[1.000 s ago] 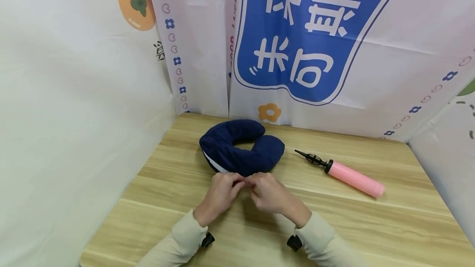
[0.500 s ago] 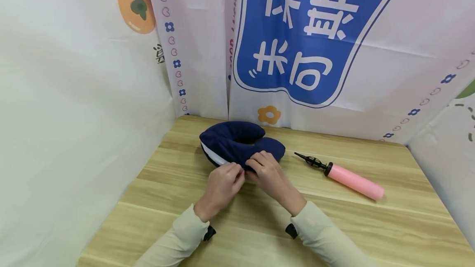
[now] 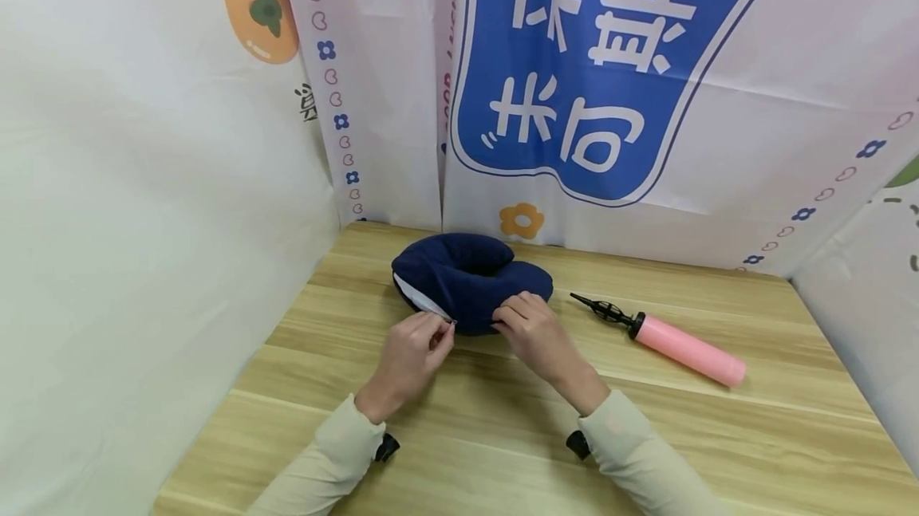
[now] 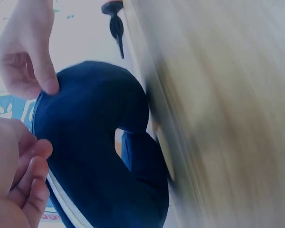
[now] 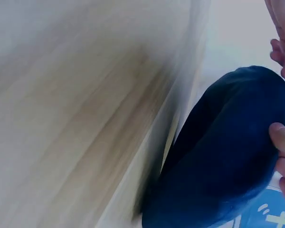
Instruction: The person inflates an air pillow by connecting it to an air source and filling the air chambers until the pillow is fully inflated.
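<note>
A navy U-shaped neck pillow (image 3: 474, 293) lies on the wooden table, its curved side towards me. Along its near left edge a zipped seam gapes, showing a white strip (image 3: 420, 297) inside. My left hand (image 3: 409, 356) pinches what looks like the small zipper pull (image 3: 454, 322) at the right end of that gap. Further right, my right hand (image 3: 534, 332) grips the pillow's near edge between thumb and fingers. From the left wrist view, the right thumb (image 4: 50, 85) presses on the fabric. The pull itself is mostly hidden by the left fingers.
A hand pump with a pink barrel (image 3: 689, 348) and black nozzle (image 3: 606, 309) lies to the right of the pillow. Printed cloth walls (image 3: 388, 101) stand behind and at both sides of the table (image 3: 502, 452).
The hands were together at the pillow's near edge and are now apart. The left hand has moved left along the seam; the right has shifted right and taken hold of the edge.
</note>
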Tool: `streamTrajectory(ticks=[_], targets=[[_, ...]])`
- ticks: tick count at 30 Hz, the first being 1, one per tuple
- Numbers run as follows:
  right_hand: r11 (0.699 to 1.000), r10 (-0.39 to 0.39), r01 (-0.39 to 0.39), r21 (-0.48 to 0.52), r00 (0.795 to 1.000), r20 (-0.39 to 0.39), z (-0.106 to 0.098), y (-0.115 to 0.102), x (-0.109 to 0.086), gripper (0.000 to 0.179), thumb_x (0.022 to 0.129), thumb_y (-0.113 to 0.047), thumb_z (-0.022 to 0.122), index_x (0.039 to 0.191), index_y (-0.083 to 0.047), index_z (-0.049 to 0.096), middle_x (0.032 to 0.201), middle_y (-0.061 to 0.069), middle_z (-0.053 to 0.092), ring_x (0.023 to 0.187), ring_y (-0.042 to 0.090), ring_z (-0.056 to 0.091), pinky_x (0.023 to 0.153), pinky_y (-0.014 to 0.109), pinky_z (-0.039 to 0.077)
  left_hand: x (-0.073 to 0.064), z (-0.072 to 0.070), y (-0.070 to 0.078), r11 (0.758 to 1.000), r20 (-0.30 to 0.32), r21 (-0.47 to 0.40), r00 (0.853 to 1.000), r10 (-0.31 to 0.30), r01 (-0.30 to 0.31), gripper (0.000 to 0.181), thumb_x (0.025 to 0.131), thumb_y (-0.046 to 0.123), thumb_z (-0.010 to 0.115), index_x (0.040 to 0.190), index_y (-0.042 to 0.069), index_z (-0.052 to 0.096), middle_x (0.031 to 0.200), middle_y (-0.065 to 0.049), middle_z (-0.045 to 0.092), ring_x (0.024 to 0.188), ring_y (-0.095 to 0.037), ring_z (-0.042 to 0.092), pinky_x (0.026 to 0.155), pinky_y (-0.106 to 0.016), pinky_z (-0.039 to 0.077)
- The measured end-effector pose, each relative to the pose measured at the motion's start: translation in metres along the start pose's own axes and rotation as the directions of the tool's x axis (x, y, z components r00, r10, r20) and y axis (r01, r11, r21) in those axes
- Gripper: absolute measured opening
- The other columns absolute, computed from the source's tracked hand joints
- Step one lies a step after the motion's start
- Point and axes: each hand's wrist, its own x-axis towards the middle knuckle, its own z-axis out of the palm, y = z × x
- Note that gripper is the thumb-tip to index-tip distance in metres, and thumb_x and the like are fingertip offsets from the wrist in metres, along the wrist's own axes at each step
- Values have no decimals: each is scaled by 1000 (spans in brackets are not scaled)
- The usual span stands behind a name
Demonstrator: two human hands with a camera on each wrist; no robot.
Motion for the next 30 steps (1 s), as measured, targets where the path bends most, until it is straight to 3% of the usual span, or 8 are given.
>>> streamTrajectory(ticks=[6,11,13,18,21,25,30], targets=[[999,-34,33,25,999,36,-6,-12,7,32,77,-16,95,98,-8,73,98,2,70,89,19,63,81,34,55,2,1,4,997,7,-2,997,75,-75,23,86,-1,76,76,12,60,68,3,57,62,-8,53,57,-20,45],[998,-52,53,-33,998,40,-2,-17,13,21,82,-11,91,93,-8,74,93,3,69,87,19,62,83,35,55,7,4,8,993,-9,-18,993,116,-116,23,86,-3,74,76,12,60,69,3,57,62,-9,54,59,-21,46],[998,-52,54,-37,998,30,-2,-15,12,16,84,-8,88,91,-8,74,91,3,69,86,19,63,83,35,56,5,4,6,994,-16,-54,996,91,-92,23,87,-3,73,76,12,60,69,3,58,63,-8,54,59,-20,46],[999,-41,41,8,999,-12,-7,-7,2,17,82,-4,89,90,-8,74,90,3,70,85,19,64,82,34,56,-4,-3,-7,984,-39,-172,998,-58,51,27,88,-6,74,75,14,62,67,4,57,61,-5,50,57,-16,41],[999,-23,23,46,1000,-9,-13,-6,-3,24,77,-5,93,91,-8,73,91,2,70,84,18,63,79,33,55,-8,-6,-11,978,-29,-195,996,-82,75,28,87,-6,76,74,14,62,65,4,55,59,-5,47,56,-15,38],[997,-12,10,72,999,36,-22,-14,4,31,76,-15,96,96,-8,73,95,2,69,87,18,62,80,34,53,-5,-6,-7,984,0,-176,1000,-12,12,24,88,-4,76,76,13,63,67,4,57,61,-6,51,58,-16,41],[999,-38,40,-20,996,84,-18,-24,16,27,80,-17,94,93,-9,73,93,2,67,86,19,60,81,34,54,2,0,3,987,-31,-138,996,80,-83,24,86,-5,75,75,12,62,68,3,57,62,-8,52,58,-18,43]])
